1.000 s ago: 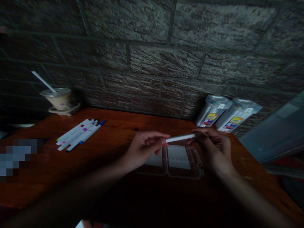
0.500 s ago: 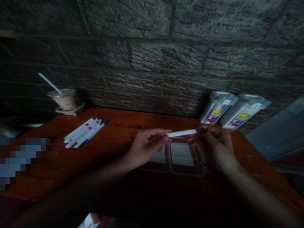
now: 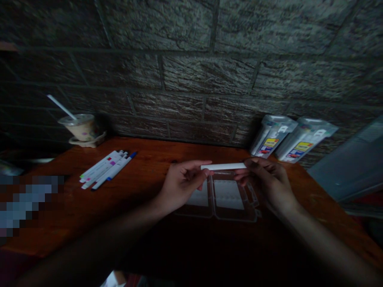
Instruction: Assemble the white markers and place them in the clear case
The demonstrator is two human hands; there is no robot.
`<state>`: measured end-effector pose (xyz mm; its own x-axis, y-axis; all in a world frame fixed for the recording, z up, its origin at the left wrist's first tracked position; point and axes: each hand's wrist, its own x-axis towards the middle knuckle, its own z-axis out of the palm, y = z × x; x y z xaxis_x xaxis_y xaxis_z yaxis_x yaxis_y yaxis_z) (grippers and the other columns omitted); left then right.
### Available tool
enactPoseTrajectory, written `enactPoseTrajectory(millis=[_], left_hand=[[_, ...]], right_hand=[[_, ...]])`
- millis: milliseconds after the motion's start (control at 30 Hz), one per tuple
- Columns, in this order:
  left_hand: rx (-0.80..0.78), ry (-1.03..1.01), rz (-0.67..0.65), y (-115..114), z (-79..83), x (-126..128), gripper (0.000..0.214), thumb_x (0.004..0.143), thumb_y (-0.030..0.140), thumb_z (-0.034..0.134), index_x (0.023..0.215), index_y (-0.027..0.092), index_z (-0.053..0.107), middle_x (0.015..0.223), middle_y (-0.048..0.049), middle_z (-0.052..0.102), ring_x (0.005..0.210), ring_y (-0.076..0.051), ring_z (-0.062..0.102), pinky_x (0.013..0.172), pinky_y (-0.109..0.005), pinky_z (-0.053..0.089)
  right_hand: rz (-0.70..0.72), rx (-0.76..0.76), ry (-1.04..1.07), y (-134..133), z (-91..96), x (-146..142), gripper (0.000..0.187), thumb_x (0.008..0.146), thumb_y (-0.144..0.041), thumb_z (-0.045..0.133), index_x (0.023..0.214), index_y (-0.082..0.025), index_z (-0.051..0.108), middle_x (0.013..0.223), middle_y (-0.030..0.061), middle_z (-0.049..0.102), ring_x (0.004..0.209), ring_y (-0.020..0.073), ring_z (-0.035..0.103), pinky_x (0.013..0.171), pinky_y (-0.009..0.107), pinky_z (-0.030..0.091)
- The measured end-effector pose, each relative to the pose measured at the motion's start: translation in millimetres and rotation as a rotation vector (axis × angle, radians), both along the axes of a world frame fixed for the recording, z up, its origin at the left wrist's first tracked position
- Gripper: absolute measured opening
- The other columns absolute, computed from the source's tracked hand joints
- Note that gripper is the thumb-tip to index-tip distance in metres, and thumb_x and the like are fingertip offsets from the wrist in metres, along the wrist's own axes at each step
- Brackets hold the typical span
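Both hands hold one white marker [image 3: 224, 166] level above the wooden table [image 3: 149, 187]. My left hand [image 3: 183, 182] pinches its left end between thumb and fingers. My right hand [image 3: 267, 181] grips its right end with curled fingers. Directly under the marker lies an open clear plastic case [image 3: 223, 197], its two halves flat on the table. Several white markers with coloured caps [image 3: 106, 168] lie in a row at the left.
A lidded drink cup with a straw [image 3: 78, 126] stands at the back left by the brick wall [image 3: 191, 71]. Two clear marker packs [image 3: 287, 139] lean on the wall at the back right. A grey slab [image 3: 350, 163] lies off the table's right edge.
The marker has tipped from slanting up to the right to nearly level and sits slightly higher in the frame. Both hands kept their grip on its ends.
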<state>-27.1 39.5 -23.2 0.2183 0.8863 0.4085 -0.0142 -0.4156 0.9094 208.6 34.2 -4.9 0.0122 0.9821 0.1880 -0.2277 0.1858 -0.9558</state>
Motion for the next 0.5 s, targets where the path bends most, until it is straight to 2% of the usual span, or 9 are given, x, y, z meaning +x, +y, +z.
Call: enactPoseTrajectory(millis=[67,333,500], left_hand=[[-0.005,0.005,0.025,0.3,0.1,-0.1,0.026,0.088,0.028,0.076,0.110,0.015,0.080,0.058,0.0013,0.068,0.046,-0.008,0.056,0.043,-0.018,0.040],[-0.035,-0.044,0.030,1.2,2.7,-0.7,0.017,0.083,0.024,0.082,0.096,0.013,0.078,0.052,0.0045,0.063,0.043,-0.006,0.054,0.043,-0.016,0.038],[-0.083,-0.111,-0.010,0.2,7.1,-0.7,0.012,0.086,0.022,0.077,0.094,0.014,0.078,0.073,-0.0042,0.078,0.046,-0.006,0.058,0.044,-0.017,0.044]], right_hand=[[0.005,0.007,-0.019,-0.7,-0.1,-0.3,0.024,0.077,-0.038,0.091,0.078,-0.017,0.078,0.071,0.0076,0.081,0.053,0.0158,0.074,0.049,0.021,0.061],[0.053,0.083,-0.089,-2.2,-1.6,-1.6,0.024,0.084,-0.041,0.086,0.080,-0.018,0.078,0.072,0.0075,0.081,0.057,0.0182,0.077,0.050,0.023,0.062],[0.050,0.106,-0.114,-2.9,-2.5,-1.1,0.022,0.087,-0.040,0.083,0.082,-0.019,0.080,0.076,0.0071,0.081,0.060,0.0168,0.076,0.052,0.022,0.062]])
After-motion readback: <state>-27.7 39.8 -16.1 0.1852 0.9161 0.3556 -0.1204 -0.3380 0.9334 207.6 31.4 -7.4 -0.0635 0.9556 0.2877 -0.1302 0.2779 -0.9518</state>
